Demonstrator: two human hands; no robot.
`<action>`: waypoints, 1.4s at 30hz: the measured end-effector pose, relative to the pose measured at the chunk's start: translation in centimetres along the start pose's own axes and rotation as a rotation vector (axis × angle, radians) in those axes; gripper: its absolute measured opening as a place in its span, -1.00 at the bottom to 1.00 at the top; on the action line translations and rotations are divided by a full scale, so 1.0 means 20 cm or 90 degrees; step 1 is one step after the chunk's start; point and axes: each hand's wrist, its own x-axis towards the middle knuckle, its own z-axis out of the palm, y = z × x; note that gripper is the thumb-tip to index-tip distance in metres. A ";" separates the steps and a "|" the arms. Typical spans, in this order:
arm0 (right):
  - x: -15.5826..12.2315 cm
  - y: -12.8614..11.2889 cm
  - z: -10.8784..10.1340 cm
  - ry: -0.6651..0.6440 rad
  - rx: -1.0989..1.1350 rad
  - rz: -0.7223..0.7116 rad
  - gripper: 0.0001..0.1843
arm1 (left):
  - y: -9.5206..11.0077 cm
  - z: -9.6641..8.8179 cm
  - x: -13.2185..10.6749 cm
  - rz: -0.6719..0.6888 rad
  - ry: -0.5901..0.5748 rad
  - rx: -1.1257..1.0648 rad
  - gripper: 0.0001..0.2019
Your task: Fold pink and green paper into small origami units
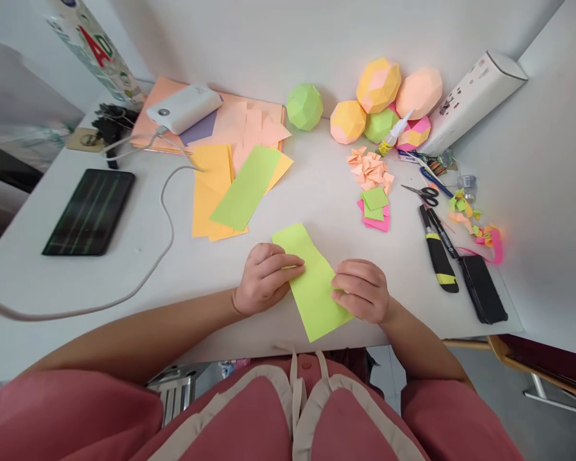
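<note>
A bright yellow-green sheet of paper (312, 275) is held between my two hands near the front edge of the desk, slanted with its lower end toward me. My left hand (269, 278) pinches its left edge, fingers closed. On the opposite edge my right hand (361, 290) grips it, with the thumb hidden. Beyond the sheet lie small green paper squares (375, 198) stacked on pink ones (383, 221). Behind them is a pile of folded peach paper pieces (370, 169).
Faceted paper balls (378, 85) sit along the wall near a glue bottle (394, 133). Scissors (425, 193), a cutter (439, 253) and a black case (482, 288) lie right. Left are orange sheets (211, 192), a green strip (247, 186), a phone (90, 211), a power bank (185, 107) and its cable (166, 211).
</note>
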 end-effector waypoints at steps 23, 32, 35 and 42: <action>0.00 -0.08 -0.01 0.050 0.445 0.762 -0.53 | 0.02 0.00 0.02 -0.672 -0.318 -0.620 -0.47; -0.04 -0.08 -0.03 0.044 0.434 0.808 -0.53 | -0.02 0.00 0.05 -0.814 -0.348 -0.732 -0.52; -0.04 -0.09 -0.02 0.044 0.445 0.797 -0.53 | -0.03 0.00 0.05 -0.832 -0.348 -0.745 -0.52; -0.06 -0.04 -0.04 0.043 0.573 0.609 -0.64 | -0.04 -0.01 0.07 -0.836 -0.332 -0.778 -0.59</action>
